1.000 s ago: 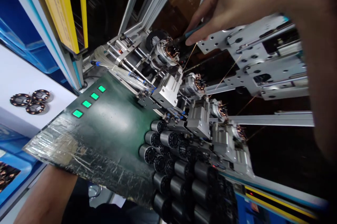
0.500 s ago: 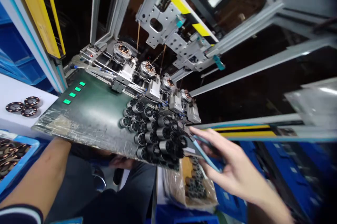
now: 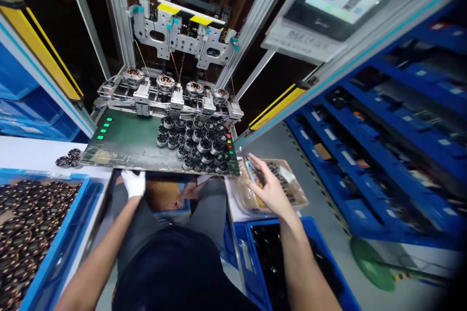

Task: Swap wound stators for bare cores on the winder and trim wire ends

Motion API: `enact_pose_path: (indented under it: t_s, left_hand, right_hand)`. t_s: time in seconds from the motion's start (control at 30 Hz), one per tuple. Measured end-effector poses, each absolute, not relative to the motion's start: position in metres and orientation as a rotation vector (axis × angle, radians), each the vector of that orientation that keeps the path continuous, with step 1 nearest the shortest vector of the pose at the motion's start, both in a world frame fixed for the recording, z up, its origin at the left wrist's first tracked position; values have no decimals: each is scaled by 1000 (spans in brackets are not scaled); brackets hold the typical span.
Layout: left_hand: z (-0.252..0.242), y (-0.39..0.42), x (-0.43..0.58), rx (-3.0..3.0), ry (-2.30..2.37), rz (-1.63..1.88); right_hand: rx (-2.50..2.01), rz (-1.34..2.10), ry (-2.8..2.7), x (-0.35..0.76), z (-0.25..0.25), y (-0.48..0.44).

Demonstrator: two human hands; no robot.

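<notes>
Right hand (image 3: 270, 188) moved from the machine (image 3: 176, 99), pinching blue-handled tool (image 3: 250, 170); left hand (image 3: 134, 183), fingers unclear; blue bin (image 3: 54, 173) holds rings (image 3: 31, 226)

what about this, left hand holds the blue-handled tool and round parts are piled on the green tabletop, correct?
Not the left hand: the head view shows the right hand holding the blue-handled tool. Round parts are piled on the green tabletop.

Factory workshop, metal-framed machine (image 3: 188, 41), control screen (image 3: 337, 7), racks of blue bins (image 3: 350, 174), blue crate (image 3: 76, 205) of ring-shaped parts (image 3: 32, 218)
</notes>
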State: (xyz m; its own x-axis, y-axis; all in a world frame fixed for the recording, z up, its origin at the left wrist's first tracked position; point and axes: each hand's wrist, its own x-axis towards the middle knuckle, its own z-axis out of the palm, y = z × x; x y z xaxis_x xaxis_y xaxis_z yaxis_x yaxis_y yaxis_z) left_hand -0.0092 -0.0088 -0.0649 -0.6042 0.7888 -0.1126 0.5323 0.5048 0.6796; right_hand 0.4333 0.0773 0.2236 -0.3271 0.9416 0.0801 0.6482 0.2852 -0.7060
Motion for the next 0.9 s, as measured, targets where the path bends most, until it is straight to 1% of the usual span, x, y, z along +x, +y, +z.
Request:
enact_pose_path:
  t_s: [0.13, 0.23, 0.33, 0.43, 0.57, 0.67, 0.77, 0.83, 0.9]
  left_hand:
    - [-56, -52, 35, 1074, 2227, 804]
    - [-42, -85, 55, 1216, 1912, 658]
    - [-16, -107, 53, 1331, 1642, 497]
    - [27, -116, 34, 1381, 1580, 423]
    - [113, -107, -10, 1469, 1638, 397]
    - [190, -69, -57, 1544, 1826, 515]
    - [255, 10, -110, 1692, 2192, 729]
    - [285, 79, -142, 1889, 2349, 686]
    - [302, 150, -167, 2047, 2423, 502]
  right_hand:
    - [-1325, 637, -2189, 402, 227, 99]
    - [-1244, 568, -2237, 370, 228, 126]
    - [-1219, 412, -2273, 336, 223, 155]
    - [-1248, 258, -2325, 312, 213, 176]
    - [-1173, 197, -2493, 307, 214, 194]
    - [-1036, 222, -2570, 302, 248, 215]
    - [-905, 258, -2648, 263, 298, 253]
    - [-928, 298, -2717, 219, 324, 287]
    - [-1028, 235, -2785, 169, 336, 324]
